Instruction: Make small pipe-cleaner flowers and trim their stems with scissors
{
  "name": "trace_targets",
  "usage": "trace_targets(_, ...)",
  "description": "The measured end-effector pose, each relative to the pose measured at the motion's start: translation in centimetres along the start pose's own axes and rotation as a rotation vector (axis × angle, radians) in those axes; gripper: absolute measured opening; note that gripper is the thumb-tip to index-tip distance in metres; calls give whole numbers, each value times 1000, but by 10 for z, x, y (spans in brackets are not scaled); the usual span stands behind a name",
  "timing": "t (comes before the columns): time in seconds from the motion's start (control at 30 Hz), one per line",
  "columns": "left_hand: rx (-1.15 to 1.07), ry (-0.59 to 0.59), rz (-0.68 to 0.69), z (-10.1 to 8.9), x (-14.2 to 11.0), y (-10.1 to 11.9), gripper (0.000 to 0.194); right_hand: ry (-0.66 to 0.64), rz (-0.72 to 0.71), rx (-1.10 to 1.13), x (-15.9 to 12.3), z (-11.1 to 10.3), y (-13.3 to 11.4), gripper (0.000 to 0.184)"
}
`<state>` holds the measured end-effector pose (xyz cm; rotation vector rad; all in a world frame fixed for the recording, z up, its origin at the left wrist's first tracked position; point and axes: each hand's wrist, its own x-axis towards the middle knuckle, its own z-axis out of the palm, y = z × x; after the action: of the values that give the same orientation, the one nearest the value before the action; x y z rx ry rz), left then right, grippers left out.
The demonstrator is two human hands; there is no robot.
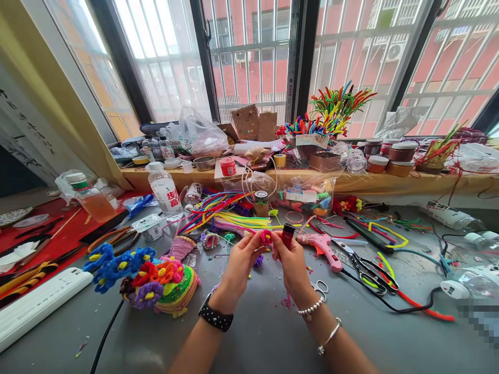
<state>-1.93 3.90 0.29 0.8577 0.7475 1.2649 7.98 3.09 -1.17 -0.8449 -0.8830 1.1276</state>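
A small pink pipe-cleaner flower (266, 237) with a yellow centre is pinched between the fingertips of my left hand (245, 257), over the middle of the table. From the other side my right hand (290, 259) closes its fingertips on the same flower. A small dark red object with a black top (287, 235) shows at the right hand's fingers; whether it is held or stands behind, I cannot tell. Below and behind lie a purple curled piece (258, 261) and pink fluff scraps (287, 300). Small scissors (320, 286) lie partly hidden beside my right wrist.
Left stands a pot of fuzzy flowers (179, 291) near a white power strip (42, 306). A pink glue gun (322, 248) and large scissors (366, 270) lie right, with a black cable running past. Pipe cleaners (222, 213) and a water bottle (163, 189) are farther back.
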Motion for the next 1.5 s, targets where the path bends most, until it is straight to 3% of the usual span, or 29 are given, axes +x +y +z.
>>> trace_targets(0.13, -140, 34, -21, -5, 3, 2, 14, -53, 41, 34, 0, 0, 6, 31)
trace_targets(0.27, -166, 101, 65, -15, 7, 16, 14, -138, 124, 91, -1, 0, 11, 36)
trace_targets(0.5, 10, 156, 296, -33, 12, 36, 16, -275, 233, 98, -7, 13, 17, 38)
trace_targets(0.67, 170, 208, 394, -34, 12, 32, 19, -199, 433, 44, 1, 24, 29, 59)
trace_targets(0.77, 198, 217, 388, -34, 12, 30, 19, -180, 473, 34, 2, 25, 34, 60)
trace_targets(1.03, 127, 151, 288, -31, 11, 30, 18, -211, 417, 68, 0, 19, 32, 54)
trace_targets(1.23, 254, 137, 313, -33, 12, 23, 14, -268, 462, 74, 1, 20, 32, 58)
trace_targets(1.5, 335, 122, 307, -29, 9, 23, 16, -247, 471, 44, 0, 19, 29, 54)
